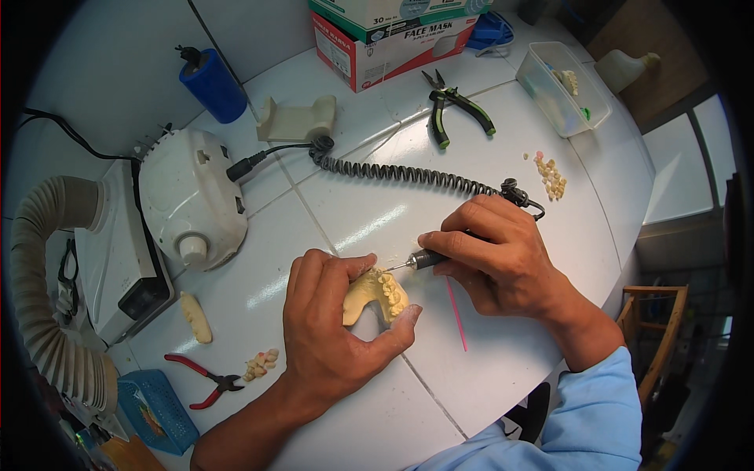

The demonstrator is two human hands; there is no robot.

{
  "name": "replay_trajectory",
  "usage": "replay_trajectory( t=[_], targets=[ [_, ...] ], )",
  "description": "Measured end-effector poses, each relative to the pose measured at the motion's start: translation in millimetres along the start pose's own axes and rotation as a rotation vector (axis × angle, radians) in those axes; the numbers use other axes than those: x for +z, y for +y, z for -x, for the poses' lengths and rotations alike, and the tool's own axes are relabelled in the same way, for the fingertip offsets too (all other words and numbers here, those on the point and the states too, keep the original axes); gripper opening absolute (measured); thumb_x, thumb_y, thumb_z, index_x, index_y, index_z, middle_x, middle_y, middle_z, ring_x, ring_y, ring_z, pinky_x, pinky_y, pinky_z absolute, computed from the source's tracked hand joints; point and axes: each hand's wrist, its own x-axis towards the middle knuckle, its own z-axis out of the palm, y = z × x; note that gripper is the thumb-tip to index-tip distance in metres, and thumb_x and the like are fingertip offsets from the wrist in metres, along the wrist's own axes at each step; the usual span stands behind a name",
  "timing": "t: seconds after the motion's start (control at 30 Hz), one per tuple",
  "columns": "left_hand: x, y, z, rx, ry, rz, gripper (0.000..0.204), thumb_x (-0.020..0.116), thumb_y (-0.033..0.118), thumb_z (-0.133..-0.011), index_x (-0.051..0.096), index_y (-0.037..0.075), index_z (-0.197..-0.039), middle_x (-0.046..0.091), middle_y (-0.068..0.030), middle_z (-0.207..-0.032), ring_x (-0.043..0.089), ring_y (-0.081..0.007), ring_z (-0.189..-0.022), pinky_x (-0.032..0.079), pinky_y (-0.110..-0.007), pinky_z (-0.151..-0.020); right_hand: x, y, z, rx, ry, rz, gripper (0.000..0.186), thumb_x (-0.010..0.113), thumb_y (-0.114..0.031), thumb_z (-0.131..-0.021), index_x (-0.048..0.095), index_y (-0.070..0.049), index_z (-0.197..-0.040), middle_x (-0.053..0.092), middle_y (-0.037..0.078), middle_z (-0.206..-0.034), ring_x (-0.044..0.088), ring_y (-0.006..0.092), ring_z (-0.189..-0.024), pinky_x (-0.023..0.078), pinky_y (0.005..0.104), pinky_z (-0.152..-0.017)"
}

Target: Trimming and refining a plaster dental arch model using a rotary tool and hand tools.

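The left hand [330,330] holds a yellow teeth mold [375,297] on the white tiled table [377,212]. The right hand [495,255] grips a small drill [420,261], its tip touching the mold. Pliers [452,114], boxes [393,35] and a curly cord [408,174] lie around.

Your left hand [330,330] rests on the table [471,369] near its front edge, wrapped around the dental cast [375,294], and your right hand [499,251] sits just to its right, holding the handpiece [428,259] with its tip touching the cast. The coiled cord [400,173] runs from behind your right hand leftward to the motor unit [192,200], with the suction hose [39,275] farther left. Pliers [452,110] lie behind the cord, before the cardboard boxes [393,39]; loose teeth [551,177] and the plastic tub [561,90] lie right of the pliers, while the cutters [204,377] lie left of your left wrist.
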Motion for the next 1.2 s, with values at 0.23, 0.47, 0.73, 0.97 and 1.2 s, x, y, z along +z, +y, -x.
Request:
replay_trajectory(
  t=[0.23, 0.47, 0.73, 0.97, 1.2],
  targets=[
    [0.7, -0.7, -0.4, 0.016, 0.011, -0.003, 0.06, 0.097, 0.021, -0.076, 0.07, -0.007, -0.121, 0.058, -0.0141, -0.11, 0.066, -0.023, -0.094, 0.057, -0.035, -0.08, -2.3, -2.0, 0.0, 0.012, -0.02, 0.005, 0.041, 0.09, -0.008, -0.074, 0.084, -0.007, -0.115, 0.07, 0.006, -0.094, 0.066, 0.0253, -0.083, 0.053, 0.0401, -0.072],
    [-0.1, 0.8, -0.5, -0.005, 0.002, -0.005, 0.059, 0.097, 0.022, -0.076, 0.071, -0.007, -0.121, 0.058, -0.0136, -0.109, 0.065, -0.0223, -0.093, 0.057, -0.035, -0.079, -1.2, -1.1, 0.5, 0.011, -0.023, 0.006, 0.041, 0.091, -0.009, -0.074, 0.084, -0.008, -0.115, 0.07, 0.006, -0.094, 0.066, 0.0249, -0.083, 0.053, 0.0399, -0.072],
    [0.3, 0.0, -0.7, 0.009, 0.001, -0.019, 0.06, 0.097, 0.023, -0.077, 0.071, -0.006, -0.123, 0.057, -0.0128, -0.109, 0.063, -0.0221, -0.093, 0.056, -0.035, -0.078, -2.0, -1.7, -0.2, 0.011, -0.026, 0.007, 0.041, 0.09, -0.008, -0.075, 0.084, -0.008, -0.115, 0.07, 0.006, -0.094, 0.067, 0.0252, -0.083, 0.053, 0.0398, -0.072],
    [0.7, 2.2, -0.6, -0.016, -0.006, -0.041, 0.063, 0.102, 0.021, -0.074, 0.07, -0.005, -0.122, 0.056, -0.012, -0.11, 0.063, -0.0218, -0.094, 0.056, -0.035, -0.078, -0.7, 2.4, 1.0, 0.012, 0.022, -0.026, 0.032, 0.091, -0.012, -0.082, 0.079, -0.01, -0.112, 0.066, 0.006, -0.093, 0.065, 0.0277, -0.081, 0.051, 0.0412, -0.072],
    [1.0, 2.1, -0.2, -0.016, -0.014, -0.046, 0.067, 0.105, 0.02, -0.073, 0.068, -0.005, -0.122, 0.056, -0.0128, -0.113, 0.063, -0.0229, -0.097, 0.057, -0.036, -0.079, -4.7, 2.9, 0.1, 0.013, -0.008, -0.018, 0.043, 0.089, -0.004, -0.07, 0.083, -0.006, -0.113, 0.071, 0.008, -0.094, 0.067, 0.0266, -0.081, 0.053, 0.041, -0.072]
  ],
)
